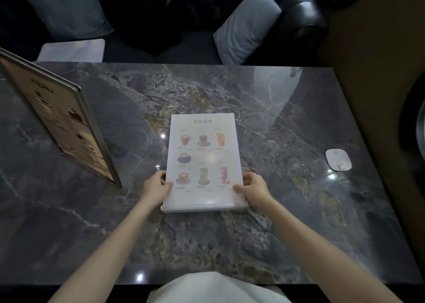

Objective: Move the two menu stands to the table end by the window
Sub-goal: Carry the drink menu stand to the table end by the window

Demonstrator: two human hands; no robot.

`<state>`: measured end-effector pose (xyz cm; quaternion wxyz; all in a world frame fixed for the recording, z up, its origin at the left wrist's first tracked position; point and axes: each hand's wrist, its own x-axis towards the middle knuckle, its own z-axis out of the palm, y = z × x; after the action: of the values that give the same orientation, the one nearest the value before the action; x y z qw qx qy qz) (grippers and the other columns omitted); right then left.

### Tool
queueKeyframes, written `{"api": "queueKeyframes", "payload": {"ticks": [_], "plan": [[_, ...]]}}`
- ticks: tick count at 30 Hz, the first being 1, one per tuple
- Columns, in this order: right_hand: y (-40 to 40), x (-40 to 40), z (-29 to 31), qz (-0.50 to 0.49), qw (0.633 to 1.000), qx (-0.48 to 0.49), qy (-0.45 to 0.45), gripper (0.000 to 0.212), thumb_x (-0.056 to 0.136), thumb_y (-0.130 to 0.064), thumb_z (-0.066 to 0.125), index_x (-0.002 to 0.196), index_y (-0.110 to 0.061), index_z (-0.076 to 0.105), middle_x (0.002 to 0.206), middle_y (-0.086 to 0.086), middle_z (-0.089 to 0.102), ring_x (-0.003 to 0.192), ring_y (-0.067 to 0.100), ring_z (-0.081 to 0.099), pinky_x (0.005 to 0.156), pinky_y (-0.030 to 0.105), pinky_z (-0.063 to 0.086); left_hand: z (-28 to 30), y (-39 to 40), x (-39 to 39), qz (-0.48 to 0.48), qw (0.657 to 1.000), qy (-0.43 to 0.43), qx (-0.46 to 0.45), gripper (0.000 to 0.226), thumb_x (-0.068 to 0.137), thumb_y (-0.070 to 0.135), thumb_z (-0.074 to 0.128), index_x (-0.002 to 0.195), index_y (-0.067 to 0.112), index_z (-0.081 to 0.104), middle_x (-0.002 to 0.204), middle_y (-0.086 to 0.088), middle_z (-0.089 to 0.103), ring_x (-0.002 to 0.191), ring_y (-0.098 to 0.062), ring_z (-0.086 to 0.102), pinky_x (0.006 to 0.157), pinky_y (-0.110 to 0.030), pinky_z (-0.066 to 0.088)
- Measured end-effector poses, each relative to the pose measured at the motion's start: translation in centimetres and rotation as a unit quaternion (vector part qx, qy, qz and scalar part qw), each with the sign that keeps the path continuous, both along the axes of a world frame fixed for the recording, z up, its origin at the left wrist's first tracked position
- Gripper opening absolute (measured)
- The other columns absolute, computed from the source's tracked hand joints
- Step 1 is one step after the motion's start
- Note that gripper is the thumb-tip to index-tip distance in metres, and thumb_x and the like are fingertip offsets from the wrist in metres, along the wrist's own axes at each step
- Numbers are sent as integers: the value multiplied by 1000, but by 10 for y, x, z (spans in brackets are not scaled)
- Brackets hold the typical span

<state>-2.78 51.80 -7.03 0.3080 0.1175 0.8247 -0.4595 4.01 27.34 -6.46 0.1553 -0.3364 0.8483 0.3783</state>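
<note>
Between our two hands, on the dark marble table (287, 123), stands the white drinks menu stand (203, 162), tilted back, its base edge nearest us; our left hand (156, 188) grips its lower left side with the thumb on the front sheet, and our right hand (254, 190) grips the lower right side the same way. Well to the left of our left hand the second menu stand (59, 123), metal-framed with a clear foot, stands apart, while a small white oval device (338, 159) lies far to the right of our right hand.
</note>
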Motion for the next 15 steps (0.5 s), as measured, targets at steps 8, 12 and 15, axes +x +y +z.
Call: {"api": "queueKeyframes", "payload": {"ticks": [8, 12, 15], "plan": [[13, -16, 17, 59, 998, -1, -15, 23, 77, -8, 70, 92, -8, 52, 93, 10, 62, 78, 23, 63, 50, 28, 52, 13, -3, -16, 11, 995, -44, 85, 14, 85, 5, 59, 81, 11, 47, 80, -7, 58, 69, -19, 60, 48, -29, 51], [20, -20, 31, 52, 999, -1, -12, 31, 76, -10, 71, 101, -4, 54, 99, 13, 66, 83, 24, 66, 55, 31, 56, 28, -2, -31, -23, 996, -9, 91, 12, 85, 4, 60, 89, 7, 49, 91, -14, 60, 81, -26, 62, 56, -33, 55], [27, -19, 44, 45, 998, -32, -11, 33, 77, -7, 69, 107, -4, 54, 105, 12, 66, 93, 27, 66, 75, 45, 59, 44, -1, -46, -56, 995, 39, 76, 18, 84, 6, 61, 99, 5, 52, 98, -17, 60, 91, -31, 62, 68, -43, 58]]}}
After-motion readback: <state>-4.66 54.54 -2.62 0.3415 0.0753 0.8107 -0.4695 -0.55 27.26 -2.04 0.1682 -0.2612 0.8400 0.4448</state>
